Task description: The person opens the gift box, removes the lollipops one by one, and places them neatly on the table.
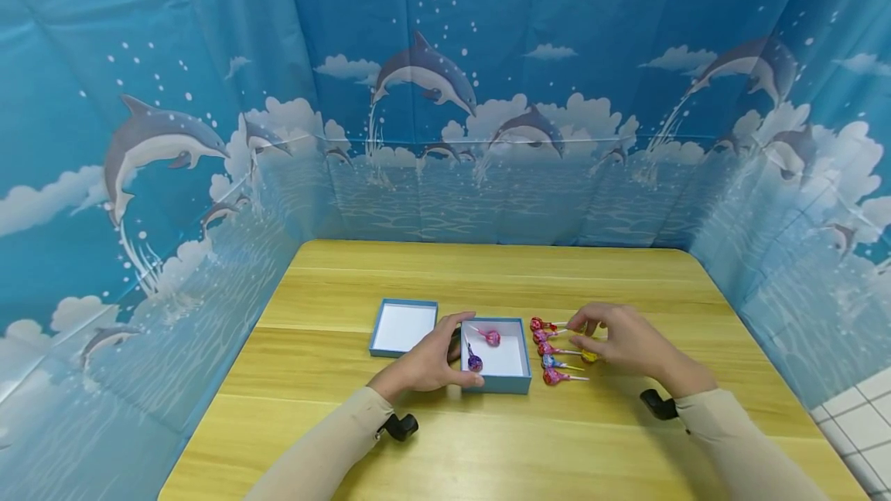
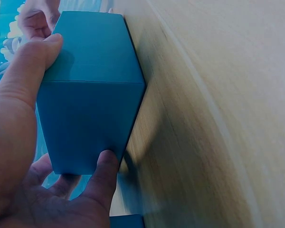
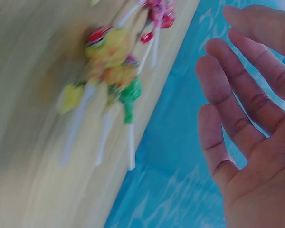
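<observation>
My left hand point(image 1: 431, 358) grips a blue box point(image 1: 504, 384) by its left side, thumb at the front and fingers toward the back. In the left wrist view the box's outer walls point(image 2: 90, 123) fill the space between thumb and fingers. Inside lie a pink lollipop point(image 1: 493, 338) and a purple lollipop point(image 1: 475, 362). My right hand point(image 1: 623, 339) hovers over lollipops to the right of the box, its fingers bent and near a yellow lollipop point(image 1: 589, 356). Seen from the right wrist, the fingers are loosely bent with nothing between them, apart from the yellow-wrapped point(image 3: 116, 45) and green-wrapped lollipops point(image 3: 129, 97).
A column of lollipops, among them a red one point(image 1: 536, 324), a blue one point(image 1: 548, 362) and a pink one point(image 1: 552, 376), lies right of the box. The blue-rimmed lid point(image 1: 404, 325) sits left of it. A dolphin-print curtain point(image 1: 487, 199) surrounds the wooden table point(image 1: 487, 447).
</observation>
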A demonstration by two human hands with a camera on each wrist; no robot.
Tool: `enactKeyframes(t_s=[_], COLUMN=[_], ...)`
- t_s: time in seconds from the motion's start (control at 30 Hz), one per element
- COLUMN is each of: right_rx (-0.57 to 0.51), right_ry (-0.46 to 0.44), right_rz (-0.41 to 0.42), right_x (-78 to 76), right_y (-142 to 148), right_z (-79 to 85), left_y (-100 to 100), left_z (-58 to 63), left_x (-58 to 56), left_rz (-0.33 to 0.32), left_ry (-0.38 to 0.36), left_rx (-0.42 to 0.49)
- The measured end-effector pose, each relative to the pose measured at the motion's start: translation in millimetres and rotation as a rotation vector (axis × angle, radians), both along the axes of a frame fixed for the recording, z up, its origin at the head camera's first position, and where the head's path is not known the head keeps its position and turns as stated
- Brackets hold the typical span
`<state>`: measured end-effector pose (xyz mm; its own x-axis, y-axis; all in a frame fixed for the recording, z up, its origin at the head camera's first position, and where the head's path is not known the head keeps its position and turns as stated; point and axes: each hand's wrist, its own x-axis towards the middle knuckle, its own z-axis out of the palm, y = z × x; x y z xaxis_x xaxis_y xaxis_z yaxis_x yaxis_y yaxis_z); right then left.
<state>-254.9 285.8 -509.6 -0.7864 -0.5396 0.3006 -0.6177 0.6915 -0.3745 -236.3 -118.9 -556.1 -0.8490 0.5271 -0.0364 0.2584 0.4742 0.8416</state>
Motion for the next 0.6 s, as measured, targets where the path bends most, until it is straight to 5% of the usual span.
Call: enactKeyframes(t_s=[0.6], right_rx=[0.077], right_ry=[-0.074], right_rz=[0.143], right_x=[-2.8], right_y=[-56], right_z=[25.4], left_y=[1], left_z=[0.3], left_x=[0.4], left_rz=[-0.003], left_ry=[0.000], left_rx=[0.016])
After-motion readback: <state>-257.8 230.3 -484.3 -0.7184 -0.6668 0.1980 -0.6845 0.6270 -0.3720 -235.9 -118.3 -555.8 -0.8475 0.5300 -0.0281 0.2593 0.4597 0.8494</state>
